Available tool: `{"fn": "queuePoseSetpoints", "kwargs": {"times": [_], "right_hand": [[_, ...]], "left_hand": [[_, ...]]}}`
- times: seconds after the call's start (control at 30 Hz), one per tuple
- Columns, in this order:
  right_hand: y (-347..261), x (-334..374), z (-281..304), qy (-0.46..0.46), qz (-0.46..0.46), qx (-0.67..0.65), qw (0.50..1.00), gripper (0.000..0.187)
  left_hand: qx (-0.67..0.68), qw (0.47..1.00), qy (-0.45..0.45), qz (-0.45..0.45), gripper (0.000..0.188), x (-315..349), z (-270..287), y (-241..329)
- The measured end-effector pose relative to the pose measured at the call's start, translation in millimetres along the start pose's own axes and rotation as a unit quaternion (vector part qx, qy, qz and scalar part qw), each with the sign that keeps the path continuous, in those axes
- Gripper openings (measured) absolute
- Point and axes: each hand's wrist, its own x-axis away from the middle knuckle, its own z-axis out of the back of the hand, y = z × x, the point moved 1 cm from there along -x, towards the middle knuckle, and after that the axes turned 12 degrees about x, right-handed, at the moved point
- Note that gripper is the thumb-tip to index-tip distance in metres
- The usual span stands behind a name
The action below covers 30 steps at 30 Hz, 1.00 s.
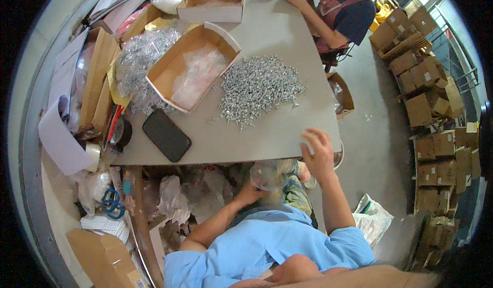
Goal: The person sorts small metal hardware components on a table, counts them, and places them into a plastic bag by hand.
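Below the table's front edge, over my lap, my left hand point(250, 193) is closed on a clear, rounded plastic thing point(264, 176); whether it is a bag or a cup I cannot tell. My right hand point(318, 152) is raised at the table's near right corner, fingers apart and partly bent, with nothing seen in it. A heap of small silver screws point(261, 88) lies loose on the grey table point(277, 139), beyond both hands. Left of it stands a shallow cardboard tray point(159, 77) with flat clear plastic bags point(200, 72) inside. A dark rectangular case point(167, 135) rests near the front edge.
Bags of metal parts point(144, 57) and a second open box point(213, 11) crowd the table's left and far sides. Blue-handled scissors point(112, 203) lie at lower left. A co-worker point(341, 15) works at the far right. Stacked cartons point(431, 98) line the right wall.
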Motion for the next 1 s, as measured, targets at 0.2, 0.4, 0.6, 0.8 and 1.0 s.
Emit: {"fn": "queuePoseSetpoints", "kwargs": {"times": [0.2, 0.4, 0.6, 0.8, 1.0], "right_hand": [[-82.0, 16.5, 0.8, -0.198, 0.205, -0.217, 0.934, 0.022], [-111.5, 10.7, 5.8, -0.232, 0.301, -0.258, 0.888, 0.019], [-92.9, 8.6, 25.7, -0.191, 0.163, -0.263, 0.932, 0.015], [-99.3, 5.8, 37.2, -0.198, 0.041, -0.225, 0.953, 0.015], [-93.2, 11.4, 16.1, -0.232, 0.071, -0.27, 0.932, 0.014]], "left_hand": [[0.025, 0.986, -0.151, 0.07, 0.046, 34.0, 65.4, 66.8], [0.114, 0.96, -0.251, -0.054, 0.078, 46.8, 53.8, 122.2], [0.078, 0.964, -0.064, -0.246, 0.036, 39.5, 47.9, 145.6], [-0.033, 0.949, 0.014, -0.312, 0.011, 39.4, 41.3, 149.9], [-0.11, 0.938, 0.04, -0.325, 0.01, 44.1, 42.6, 158.1]]}}
